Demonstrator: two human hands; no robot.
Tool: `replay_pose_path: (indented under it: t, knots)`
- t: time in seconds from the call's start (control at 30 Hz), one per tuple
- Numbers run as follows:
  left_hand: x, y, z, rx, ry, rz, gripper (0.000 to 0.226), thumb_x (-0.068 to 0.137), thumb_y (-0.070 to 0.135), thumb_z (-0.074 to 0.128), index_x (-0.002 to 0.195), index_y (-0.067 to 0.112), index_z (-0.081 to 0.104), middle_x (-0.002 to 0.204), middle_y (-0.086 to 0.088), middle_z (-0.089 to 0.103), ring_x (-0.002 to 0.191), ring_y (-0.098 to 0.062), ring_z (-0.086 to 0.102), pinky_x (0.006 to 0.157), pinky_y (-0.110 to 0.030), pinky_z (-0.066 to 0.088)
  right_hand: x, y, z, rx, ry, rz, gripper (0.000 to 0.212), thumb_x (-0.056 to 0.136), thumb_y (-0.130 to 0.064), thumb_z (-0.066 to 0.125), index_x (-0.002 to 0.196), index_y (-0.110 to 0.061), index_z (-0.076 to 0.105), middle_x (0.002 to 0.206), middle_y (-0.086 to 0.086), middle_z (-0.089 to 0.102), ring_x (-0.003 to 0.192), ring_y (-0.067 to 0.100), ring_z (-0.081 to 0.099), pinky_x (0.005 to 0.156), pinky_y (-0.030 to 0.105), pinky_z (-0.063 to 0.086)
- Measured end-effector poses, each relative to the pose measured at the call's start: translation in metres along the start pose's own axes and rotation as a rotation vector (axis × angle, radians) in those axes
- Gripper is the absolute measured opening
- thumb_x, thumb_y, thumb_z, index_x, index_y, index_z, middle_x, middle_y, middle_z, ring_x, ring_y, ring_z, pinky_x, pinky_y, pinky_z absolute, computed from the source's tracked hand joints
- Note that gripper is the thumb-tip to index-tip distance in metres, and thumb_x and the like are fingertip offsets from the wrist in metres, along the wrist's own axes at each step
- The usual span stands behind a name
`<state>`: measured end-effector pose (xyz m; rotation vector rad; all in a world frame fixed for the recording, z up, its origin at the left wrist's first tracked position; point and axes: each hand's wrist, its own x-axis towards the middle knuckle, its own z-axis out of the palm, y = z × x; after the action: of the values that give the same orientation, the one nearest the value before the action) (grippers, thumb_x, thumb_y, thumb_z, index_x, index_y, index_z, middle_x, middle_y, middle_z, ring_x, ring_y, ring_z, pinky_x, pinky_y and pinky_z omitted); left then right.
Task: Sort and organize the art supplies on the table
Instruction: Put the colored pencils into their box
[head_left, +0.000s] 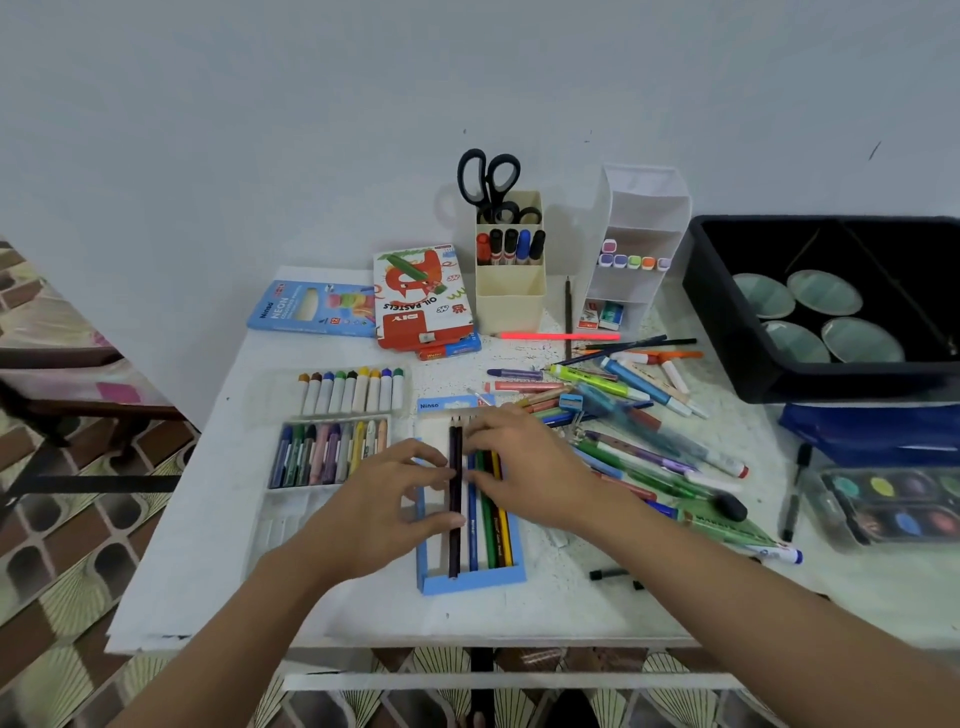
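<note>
Lightly, left fingers and right fingers touch pencils.

black bin — cropped right, pen pile blurred

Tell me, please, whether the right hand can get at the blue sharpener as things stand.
Probably yes: the blue sharpener lies uncovered atop the loose pens, just beyond the right hand, whose fingers merely rest on the pencils in the tray.
</note>
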<state>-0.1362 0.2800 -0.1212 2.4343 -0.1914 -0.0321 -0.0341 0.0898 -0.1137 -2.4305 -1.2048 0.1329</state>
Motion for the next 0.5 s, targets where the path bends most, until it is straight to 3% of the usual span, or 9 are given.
replay_pose_path:
  t: [0.1, 0.2, 0.4, 0.5]
  knots:
    - [0.003, -0.001, -0.004, 0.013, -0.084, 0.013, 0.055, 0.081, 0.063, 0.067, 0.127, 0.033, 0.066, 0.120, 0.023, 0.051, 0.111, 0.003, 0.053, 0.088, -0.011, 0.044, -0.012, -0.001, -0.001, -0.022, -0.071, -0.042, 0.033, 0.086, -0.035, 0.070, 0.114, -0.016, 0.073, 0.121, -0.001, 0.062, 0.119, 0.019, 0.049, 0.099, 0.042, 0.044]
    - [0.004, 0.000, -0.004, 0.044, -0.133, 0.010, 0.049, 0.079, 0.064, 0.068, 0.121, 0.038, 0.068, 0.116, 0.020, 0.050, 0.108, 0.001, 0.053, 0.089, -0.015, 0.044, -0.022, -0.001, -0.001, -0.047, -0.098, -0.050, 0.040, 0.085, -0.037, 0.069, 0.120, -0.018, 0.070, 0.133, 0.000, 0.058, 0.129, 0.019, 0.044, 0.106, 0.040, 0.040]
    - [0.005, 0.011, 0.002, 0.090, -0.005, 0.038, 0.016, 0.088, 0.042, 0.071, 0.097, 0.029, 0.072, 0.086, 0.018, 0.060, 0.081, 0.000, 0.054, 0.070, -0.012, 0.040, -0.023, -0.001, -0.002, -0.044, -0.108, -0.036, 0.046, 0.088, -0.041, 0.070, 0.128, -0.019, 0.067, 0.140, -0.002, 0.054, 0.133, 0.015, 0.041, 0.111, 0.035, 0.034]
    - [0.007, 0.019, 0.003, 0.076, 0.034, -0.036, 0.003, 0.088, 0.030, 0.071, 0.089, 0.028, 0.073, 0.077, 0.019, 0.062, 0.079, 0.002, 0.056, 0.065, -0.009, 0.037, -0.023, -0.002, -0.002, -0.067, -0.118, -0.033, 0.050, 0.088, -0.044, 0.069, 0.131, -0.019, 0.065, 0.141, -0.003, 0.053, 0.133, 0.015, 0.042, 0.111, 0.035, 0.034]
